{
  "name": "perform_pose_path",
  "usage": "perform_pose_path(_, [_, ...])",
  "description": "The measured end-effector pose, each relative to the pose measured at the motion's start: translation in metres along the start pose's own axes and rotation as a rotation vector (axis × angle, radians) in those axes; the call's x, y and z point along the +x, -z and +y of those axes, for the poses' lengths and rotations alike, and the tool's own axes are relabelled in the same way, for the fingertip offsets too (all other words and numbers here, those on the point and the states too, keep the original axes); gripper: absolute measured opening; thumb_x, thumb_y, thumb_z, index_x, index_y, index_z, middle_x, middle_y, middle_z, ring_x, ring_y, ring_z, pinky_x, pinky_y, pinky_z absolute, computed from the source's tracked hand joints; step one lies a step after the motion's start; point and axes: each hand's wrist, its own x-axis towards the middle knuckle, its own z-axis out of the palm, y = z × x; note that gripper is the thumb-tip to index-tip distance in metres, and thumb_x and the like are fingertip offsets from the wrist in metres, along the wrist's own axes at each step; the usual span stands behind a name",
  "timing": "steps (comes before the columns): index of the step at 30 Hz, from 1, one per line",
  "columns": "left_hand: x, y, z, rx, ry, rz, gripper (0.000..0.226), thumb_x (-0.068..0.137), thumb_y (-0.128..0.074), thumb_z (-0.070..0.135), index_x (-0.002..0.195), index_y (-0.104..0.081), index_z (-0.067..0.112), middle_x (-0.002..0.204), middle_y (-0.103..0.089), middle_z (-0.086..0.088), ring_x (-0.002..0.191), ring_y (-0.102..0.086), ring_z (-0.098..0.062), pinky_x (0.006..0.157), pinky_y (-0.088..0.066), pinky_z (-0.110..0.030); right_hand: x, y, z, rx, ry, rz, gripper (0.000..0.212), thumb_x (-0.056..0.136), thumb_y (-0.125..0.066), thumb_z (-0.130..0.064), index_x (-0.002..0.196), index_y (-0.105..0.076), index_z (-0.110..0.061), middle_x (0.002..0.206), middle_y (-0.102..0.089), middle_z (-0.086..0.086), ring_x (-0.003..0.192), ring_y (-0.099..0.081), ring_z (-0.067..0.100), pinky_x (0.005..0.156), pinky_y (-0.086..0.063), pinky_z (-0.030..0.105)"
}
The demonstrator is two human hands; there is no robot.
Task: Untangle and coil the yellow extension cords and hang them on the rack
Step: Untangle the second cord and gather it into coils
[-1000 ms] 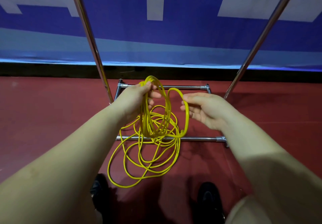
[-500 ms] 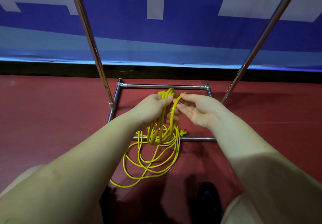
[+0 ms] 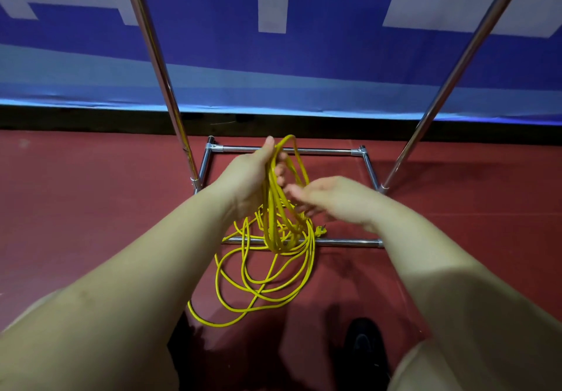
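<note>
left hand [image 3: 250, 174]: fingers wrapped around a bunch of thin, smooth yellow cord [image 3: 275, 208] loops | cord: hangs down, messy rest lies on red floor [image 3: 91, 208] (plug end near the bar) | right hand [image 3: 337, 200]: loose, blurry, fingers by the loops | shiny metal tube rack [image 3: 346, 242]: behind

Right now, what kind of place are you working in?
Likely an indoor sports hall or event space: dark red floor, a big blue banner along the wall, and a metal rack.
</note>
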Motion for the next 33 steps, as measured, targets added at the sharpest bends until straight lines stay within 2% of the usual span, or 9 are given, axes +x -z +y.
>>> perform_pose_path(5, [0.001, 0.007, 0.009, -0.157, -0.049, 0.112, 0.035, 0.101, -0.037, 0.032, 0.073, -0.047, 0.014, 0.043, -0.041, 0.006, 0.035, -0.04, -0.006, 0.044, -0.042, -0.014, 0.001, -0.008, 0.003, 0.001, 0.161, -0.028, 0.015, 0.085, -0.066, -0.023, 0.075, -0.055, -0.019, 0.071, -0.054, 0.001, 0.063, -0.045, 0.01, 0.058, -0.035, 0.022])
perform_pose_path(8, [0.005, 0.02, 0.017, -0.244, -0.096, 0.168, 0.034, 0.102, -0.036, 0.032, 0.073, -0.045, 0.016, 0.043, -0.039, 0.008, 0.033, -0.036, -0.005, 0.04, -0.038, -0.012, -0.005, -0.006, 0.012, -0.313, 0.051, -0.148, 0.02, 0.085, -0.064, -0.034, 0.075, -0.06, -0.017, 0.07, -0.054, -0.001, 0.067, -0.046, 0.011, 0.065, -0.036, 0.027])
perform_pose_path(11, [0.008, 0.033, 0.023, -0.313, -0.147, 0.201, 0.032, 0.102, -0.037, 0.028, 0.074, -0.046, 0.016, 0.046, -0.042, 0.008, 0.035, -0.039, -0.005, 0.04, -0.037, -0.013, -0.008, -0.003, 0.022, -0.499, -0.04, -0.185, 0.011, 0.087, -0.061, -0.025, 0.077, -0.059, -0.021, 0.07, -0.053, -0.007, 0.067, -0.046, 0.008, 0.069, -0.04, 0.027])
perform_pose_path(14, [0.008, 0.037, 0.024, -0.291, -0.192, 0.26, 0.024, 0.102, -0.038, 0.02, 0.081, -0.05, 0.016, 0.051, -0.058, 0.008, 0.04, -0.052, -0.004, 0.041, -0.041, -0.014, -0.009, 0.009, 0.022, -0.552, -0.034, -0.138, 0.012, 0.089, -0.055, -0.008, 0.093, -0.062, -0.017, 0.074, -0.059, -0.01, 0.066, -0.05, 0.003, 0.064, -0.041, 0.012])
perform_pose_path(19, [0.003, 0.041, 0.028, -0.353, -0.245, 0.208, 0.028, 0.101, -0.039, 0.019, 0.074, -0.043, 0.016, 0.047, -0.04, 0.008, 0.037, -0.038, -0.005, 0.043, -0.041, -0.016, -0.011, 0.023, 0.019, -0.058, -0.076, 0.001, 0.012, 0.093, -0.05, -0.003, 0.089, -0.058, -0.01, 0.072, -0.065, 0.003, 0.052, -0.062, 0.004, 0.055, -0.052, 0.018])
perform_pose_path(22, [-0.001, 0.036, 0.025, -0.166, -0.303, 0.138, 0.027, 0.101, -0.04, 0.019, 0.074, -0.042, 0.016, 0.045, -0.035, 0.009, 0.038, -0.034, -0.005, 0.045, -0.042, -0.018, -0.017, 0.029, 0.009, 0.466, -0.088, 0.082, 0.011, 0.092, -0.052, -0.006, 0.085, -0.059, -0.007, 0.067, -0.067, 0.004, 0.053, -0.066, 0.008, 0.052, -0.056, 0.02])
perform_pose_path(26, [-0.008, 0.022, 0.013, 0.2, -0.335, 0.092, 0.019, 0.099, -0.044, 0.014, 0.081, -0.048, 0.012, 0.047, -0.052, 0.007, 0.043, -0.051, -0.007, 0.051, -0.048, -0.023, -0.016, 0.029, -0.006, 1.135, -0.118, 0.131, 0.019, 0.095, -0.046, -0.008, 0.08, -0.056, -0.001, 0.053, -0.066, 0.003, 0.049, -0.066, 0.008, 0.049, -0.055, 0.02])
perform_pose_path(29, [-0.013, 0.008, 0.003, 0.282, -0.245, -0.021, 0.019, 0.099, -0.043, 0.01, 0.082, -0.051, 0.011, 0.064, -0.07, -0.002, 0.057, -0.067, -0.011, 0.057, -0.054, -0.023, -0.01, 0.029, -0.011, 1.412, -0.162, 0.14, 0.021, 0.094, -0.049, -0.01, 0.078, -0.055, 0.001, 0.055, -0.065, 0.008, 0.051, -0.065, 0.013, 0.043, -0.052, 0.02])
perform_pose_path(33, [-0.018, -0.006, -0.01, 0.356, -0.191, -0.152, 0.019, 0.098, -0.043, 0.008, 0.084, -0.055, 0.011, 0.069, -0.068, 0.0, 0.059, -0.065, -0.006, 0.059, -0.054, -0.02, -0.003, 0.029, -0.01, 1.65, -0.229, 0.178, 0.023, 0.094, -0.05, -0.008, 0.078, -0.055, 0.008, 0.057, -0.063, 0.017, 0.069, -0.059, 0.023, 0.04, -0.051, 0.025])
